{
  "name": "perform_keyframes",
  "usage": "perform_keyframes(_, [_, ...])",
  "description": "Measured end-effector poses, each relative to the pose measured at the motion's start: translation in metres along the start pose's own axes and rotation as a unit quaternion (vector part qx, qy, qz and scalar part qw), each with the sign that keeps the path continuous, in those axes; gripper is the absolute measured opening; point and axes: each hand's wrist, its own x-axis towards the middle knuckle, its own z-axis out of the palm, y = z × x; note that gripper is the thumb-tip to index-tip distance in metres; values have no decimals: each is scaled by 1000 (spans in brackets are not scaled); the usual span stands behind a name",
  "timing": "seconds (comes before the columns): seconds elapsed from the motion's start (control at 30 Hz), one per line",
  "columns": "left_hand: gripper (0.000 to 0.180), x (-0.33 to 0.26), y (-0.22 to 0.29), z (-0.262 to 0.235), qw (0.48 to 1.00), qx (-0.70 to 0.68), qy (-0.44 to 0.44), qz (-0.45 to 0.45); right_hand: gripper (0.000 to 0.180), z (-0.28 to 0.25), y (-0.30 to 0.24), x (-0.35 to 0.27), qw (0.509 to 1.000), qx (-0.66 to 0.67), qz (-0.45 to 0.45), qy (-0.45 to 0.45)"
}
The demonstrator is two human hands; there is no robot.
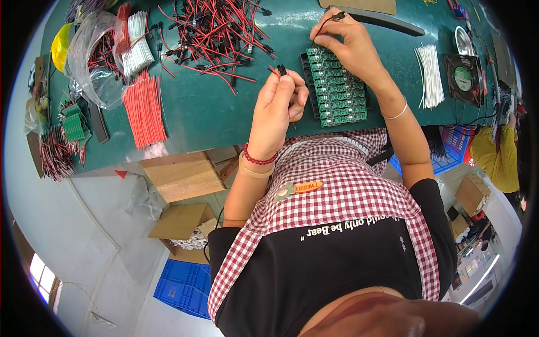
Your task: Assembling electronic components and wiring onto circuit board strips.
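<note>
"Green circuit boards (339, 95), joined in a long panel. Where do they lie in the head view?"

"On the green desk (202, 106), close to its near edge. A dark holder (307, 73) shows along their left side."

"And the hands?"

"Apart from each other. The right hand (351, 48) is over the panel's far end, thumb and fingers pinched on a thin lead (321, 27) with a black plug (338, 16). Whether the lead's lower tip touches a board, I cannot tell."

"What about the left hand (279, 101)?"

"Just left of the panel, curled around some red-and-black leads (274, 71). A black connector (282, 70) pokes out above the thumb; the fingers hide how many there are."

"Anything around them?"

"Farther from the near edge, a loose heap of connector leads (216, 33). Toward the desk's left end, a red wire bundle (144, 109) reaches close to the near edge, with a clear plastic bag (90, 62) beyond it. Toward the right end, a white wire bundle (429, 76), then a black cooling fan (465, 78)."
</note>
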Motion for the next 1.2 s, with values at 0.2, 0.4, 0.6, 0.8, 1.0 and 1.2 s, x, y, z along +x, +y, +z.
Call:
perform_keyframes(0.2, [22,1,-1,0,1000,-3,2,-1,11,1,-7,-1,1000,2,-4,2])
perform_keyframes(0.4, [20,2,-2,2,1000,-5,6,-12,11,1,-13,-5,993,-104,-49,7])
perform_keyframes(0.6, [26,6,2,9,999,45,-4,-31,14,4,-14,-5,990,-138,-38,-7])
perform_keyframes(0.8, [27,4,0,5,999,23,10,-28,21,4,-13,-8,987,-161,-4,5])
perform_keyframes(1.0, [28,1,0,7,981,187,42,-27,24,-8,-68,-26,996,-73,8,52])
perform_keyframes(1.2, [25,-10,0,19,924,353,41,141,21,-20,-62,-25,874,393,223,-178])
